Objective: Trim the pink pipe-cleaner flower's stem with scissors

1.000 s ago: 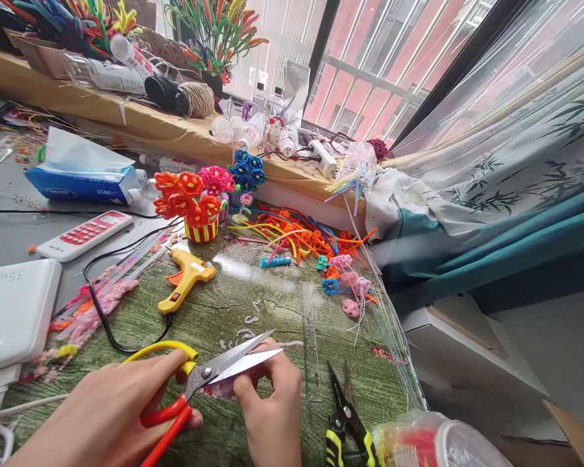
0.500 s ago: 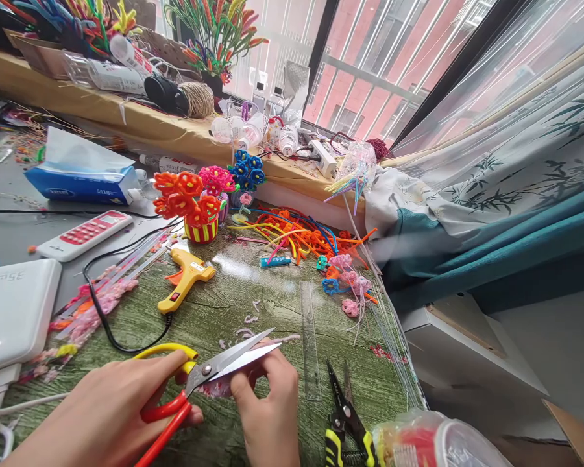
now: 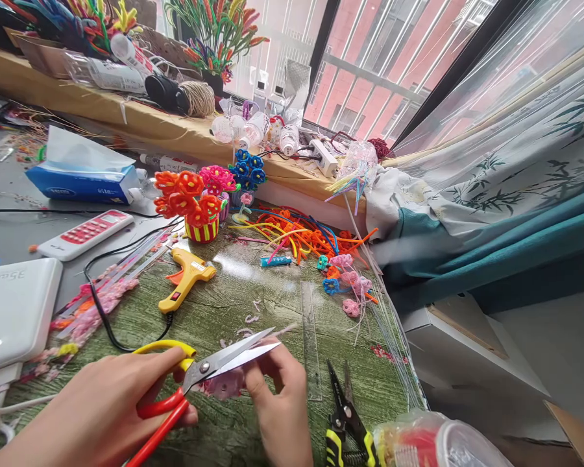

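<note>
While both hands point(image 3: 102, 415) work scissors point(image 3: 209, 370), bare green tablecloth point(image 3: 267, 292) lies beyond.

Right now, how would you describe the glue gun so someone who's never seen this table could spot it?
Start at the green patterned table cover by the window. Left of its middle, just in front of the pot of orange pipe-cleaner flowers, lies the glue gun. It is the only solid yellow, pistol-shaped tool there, with an orange trigger and a black cord trailing from its handle.

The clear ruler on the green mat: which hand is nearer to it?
Right. The right hand sits just left of the ruler; the left hand, gripping the scissors, is much farther left.
</note>
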The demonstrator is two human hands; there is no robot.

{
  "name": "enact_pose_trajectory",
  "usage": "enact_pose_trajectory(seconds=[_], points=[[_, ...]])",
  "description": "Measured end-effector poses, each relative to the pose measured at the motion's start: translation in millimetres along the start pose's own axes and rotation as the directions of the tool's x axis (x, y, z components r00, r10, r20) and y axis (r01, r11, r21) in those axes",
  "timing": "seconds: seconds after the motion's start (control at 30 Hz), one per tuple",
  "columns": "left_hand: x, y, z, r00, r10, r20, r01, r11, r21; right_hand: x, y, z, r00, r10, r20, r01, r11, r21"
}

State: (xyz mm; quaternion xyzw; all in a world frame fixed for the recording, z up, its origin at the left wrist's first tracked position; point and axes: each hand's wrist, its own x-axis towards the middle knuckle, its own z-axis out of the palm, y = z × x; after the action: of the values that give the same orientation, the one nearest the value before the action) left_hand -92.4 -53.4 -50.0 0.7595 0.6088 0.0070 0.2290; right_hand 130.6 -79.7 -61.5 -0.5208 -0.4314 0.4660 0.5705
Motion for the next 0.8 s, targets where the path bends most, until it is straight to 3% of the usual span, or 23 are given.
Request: enact_pose_trajectory(seconds=[0.1, 0.2, 0.23, 0.33, 0.53, 0.67, 0.8], points=[[-2.0, -3.7, 0.1, 0.999, 0.021, -0.034, -0.019, 0.998, 0.054, 4.4, -2.0, -7.7, 0.994, 0.096, -0.054, -0.085, 0.981, 0.173], [-5.6, -10.2, 10.0, 0.985, 0.095, -0.142, -0.083, 0.992, 0.093, 7.1, -1.8, -9.7, 0.984, 0.154, -0.089, -0.117, 0.937, 0.330], [-6.5, -12.3, 14.2, 0.970, 0.124, -0.207, -0.105, 0.989, 0.101, 7.4, -1.6, -9.3, 0.982, 0.162, -0.093, -0.119, 0.925, 0.360], [-6.9, -16.2, 24.1, 0.947, 0.179, -0.267, -0.153, 0.982, 0.114, 7.1, -1.4, -8.3, 0.976, 0.195, -0.099, -0.141, 0.907, 0.396], [-6.0, -10.8, 19.1, 0.961, 0.175, -0.214, -0.165, 0.984, 0.064, 8.6, 3.5, -14.1, 0.958, 0.265, -0.112, -0.184, 0.863, 0.470], [-10.6, 9.3, -4.5, 0.998, 0.016, -0.059, -0.016, 1.000, -0.002, 8.7, 8.4, -17.3, 0.943, 0.311, -0.120, -0.206, 0.826, 0.524], [-12.8, 26.9, -25.1, 0.996, -0.084, 0.034, 0.086, 0.993, -0.079, 5.1, 2.9, -12.3, 0.911, 0.363, -0.195, -0.192, 0.792, 0.579]])
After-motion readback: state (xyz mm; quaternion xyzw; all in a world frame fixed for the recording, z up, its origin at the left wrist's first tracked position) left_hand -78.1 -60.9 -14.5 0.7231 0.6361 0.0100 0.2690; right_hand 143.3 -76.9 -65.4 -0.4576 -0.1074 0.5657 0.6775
